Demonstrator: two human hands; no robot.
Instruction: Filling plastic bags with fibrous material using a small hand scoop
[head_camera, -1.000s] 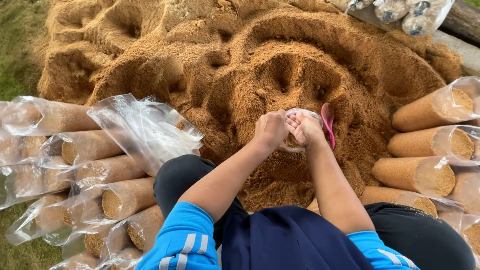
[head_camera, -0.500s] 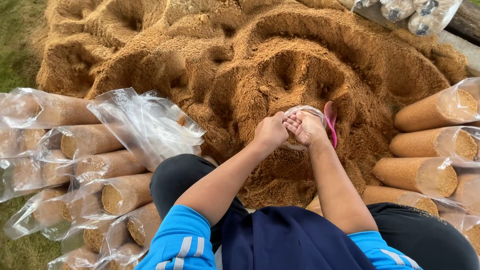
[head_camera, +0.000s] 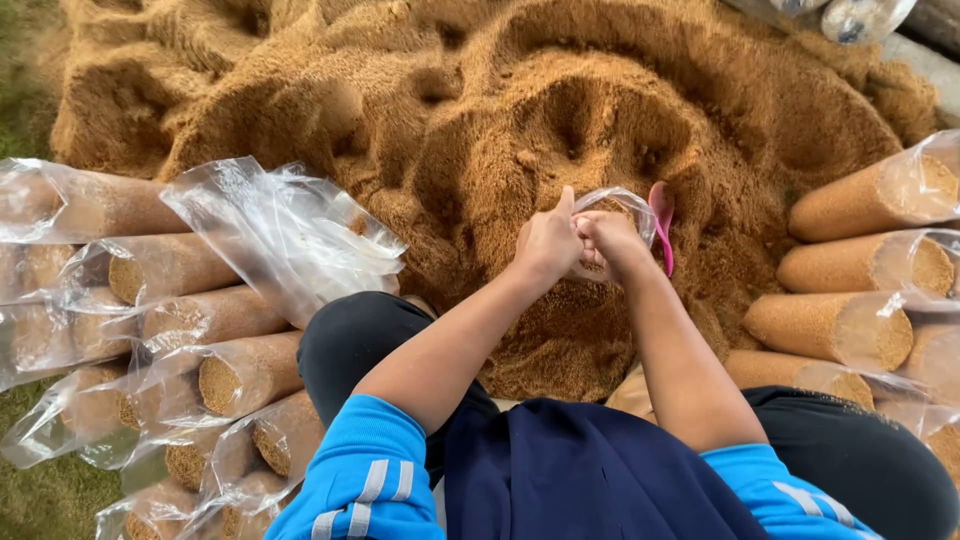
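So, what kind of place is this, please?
Probably an outdoor work spot for packing sawdust into bags. A big sawdust heap lies on the ground, filled bags are stacked beside it, and grass shows at the edge.

Outdoors, daylight — grass (head_camera: 25, 110) at left edge, concrete kerb (head_camera: 925, 60) top right.

Beyond the left hand (head_camera: 548, 245), a wide heap of brown sawdust (head_camera: 620, 110), dented with hollows. To its left, a loose stack of empty clear bags (head_camera: 285, 235) and rows of filled sawdust rolls (head_camera: 190, 320). Just beside the right hand (head_camera: 612, 242), a pink strip (head_camera: 662, 215); farther right, more filled rolls (head_camera: 860, 265). Far left, grass (head_camera: 25, 120).
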